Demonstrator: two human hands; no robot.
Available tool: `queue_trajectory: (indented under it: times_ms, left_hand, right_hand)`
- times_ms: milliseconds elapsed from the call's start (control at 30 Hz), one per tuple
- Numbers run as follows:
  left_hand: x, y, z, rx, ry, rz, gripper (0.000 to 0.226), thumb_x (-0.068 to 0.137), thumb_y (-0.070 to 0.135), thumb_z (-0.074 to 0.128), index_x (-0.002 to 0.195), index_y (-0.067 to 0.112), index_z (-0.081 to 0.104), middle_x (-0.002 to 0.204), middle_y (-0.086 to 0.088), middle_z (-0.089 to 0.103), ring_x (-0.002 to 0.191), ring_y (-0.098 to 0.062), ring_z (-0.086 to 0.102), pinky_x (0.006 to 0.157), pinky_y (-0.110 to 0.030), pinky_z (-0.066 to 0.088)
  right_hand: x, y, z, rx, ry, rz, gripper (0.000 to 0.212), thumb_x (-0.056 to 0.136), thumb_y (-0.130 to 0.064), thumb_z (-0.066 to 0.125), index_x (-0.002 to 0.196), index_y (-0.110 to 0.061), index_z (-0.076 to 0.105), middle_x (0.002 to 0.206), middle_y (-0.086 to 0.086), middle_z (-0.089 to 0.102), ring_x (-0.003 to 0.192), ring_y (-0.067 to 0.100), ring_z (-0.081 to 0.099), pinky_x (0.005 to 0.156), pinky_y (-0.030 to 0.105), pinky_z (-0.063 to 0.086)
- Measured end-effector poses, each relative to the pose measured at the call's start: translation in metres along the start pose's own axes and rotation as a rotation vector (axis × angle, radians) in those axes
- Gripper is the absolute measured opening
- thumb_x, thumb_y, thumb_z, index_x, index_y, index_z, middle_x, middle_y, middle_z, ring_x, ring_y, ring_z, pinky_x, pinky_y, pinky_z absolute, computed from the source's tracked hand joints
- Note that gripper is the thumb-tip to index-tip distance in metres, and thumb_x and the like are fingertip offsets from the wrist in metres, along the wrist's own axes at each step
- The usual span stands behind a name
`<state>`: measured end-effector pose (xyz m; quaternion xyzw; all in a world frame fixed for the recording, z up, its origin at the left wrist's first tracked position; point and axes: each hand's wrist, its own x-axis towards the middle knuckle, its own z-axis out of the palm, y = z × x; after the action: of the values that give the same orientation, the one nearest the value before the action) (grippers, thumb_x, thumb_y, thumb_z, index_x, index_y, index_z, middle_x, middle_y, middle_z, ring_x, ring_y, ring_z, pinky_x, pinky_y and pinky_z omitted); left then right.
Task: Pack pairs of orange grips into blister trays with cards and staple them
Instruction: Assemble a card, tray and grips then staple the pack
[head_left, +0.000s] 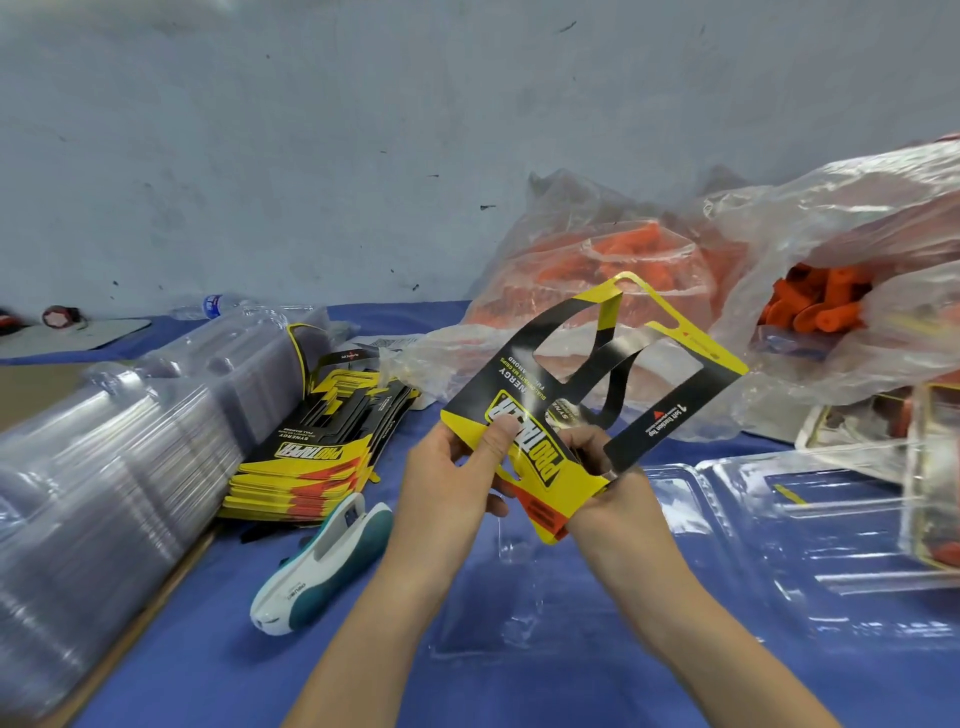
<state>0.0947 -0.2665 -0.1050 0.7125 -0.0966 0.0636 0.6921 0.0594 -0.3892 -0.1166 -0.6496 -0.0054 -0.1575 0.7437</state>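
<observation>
Yellow-and-black die-cut cardboard card: head view, being held tilted above the blue cloth. The left hand is pinching its lower-left corner, thumb on the printed face. The right hand is gripping the lower-right edge. A clear plastic blister tray is lying open just beneath.

Step judged: the card is being readied for the tray. The next move is calling for seating it flat, then fetching two orange rubber grips from the bag at right.

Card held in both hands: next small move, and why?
Probably lower the card into the clear blister tray lying open on the cloth: the left hand and right hand both pinch the card's near end in the air, just above that tray.
</observation>
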Motion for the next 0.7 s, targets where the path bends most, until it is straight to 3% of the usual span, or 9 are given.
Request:
queue_trajectory:
  times_ms: [200, 367, 567, 700]
  left_hand:
    - [-0.001, 0.001, 0.001, -0.086, 0.047, -0.028, 0.039, 0.088, 0.036, 0.065, 0.089, -0.002, 0.065, 0.079, -0.022, 0.068, 0.056, -0.017, 0.061, 0.049, -0.025, 0.053]
    - [0.0, 0.003, -0.001, -0.134, 0.097, 0.035, 0.018, 0.089, 0.034, 0.066, 0.094, 0.017, 0.07, 0.073, -0.002, 0.073, 0.062, -0.013, 0.068, 0.05, -0.024, 0.054]
    - [0.006, 0.008, -0.01, -0.258, 0.077, -0.111, 0.017, 0.094, 0.031, 0.062, 0.096, 0.016, 0.071, 0.087, -0.009, 0.076, 0.073, -0.021, 0.073, 0.055, -0.03, 0.056]
    - [0.013, 0.017, -0.025, -0.38, 0.121, -0.125, 0.02, 0.093, 0.03, 0.063, 0.085, 0.015, 0.075, 0.073, -0.002, 0.072, 0.065, -0.016, 0.068, 0.048, -0.027, 0.053]
  right_hand:
    - [-0.002, -0.003, -0.001, -0.023, -0.029, -0.004, 0.007, 0.086, -0.019, 0.072, 0.092, -0.021, 0.07, 0.065, -0.012, 0.069, 0.052, -0.001, 0.058, 0.046, 0.009, 0.041]
    - [0.0, 0.0, -0.005, -0.113, -0.035, 0.053, 0.018, 0.086, -0.011, 0.072, 0.094, -0.027, 0.071, 0.059, -0.01, 0.067, 0.045, 0.004, 0.051, 0.044, 0.013, 0.041]
    - [-0.001, 0.008, -0.008, -0.203, -0.068, -0.002, 0.009, 0.093, -0.021, 0.064, 0.099, -0.026, 0.068, 0.061, -0.01, 0.063, 0.053, 0.005, 0.051, 0.049, 0.013, 0.04]
    - [0.003, 0.014, -0.017, -0.436, 0.015, -0.143, 0.017, 0.095, -0.018, 0.055, 0.091, -0.032, 0.064, 0.08, -0.012, 0.061, 0.068, 0.009, 0.052, 0.056, 0.016, 0.039]
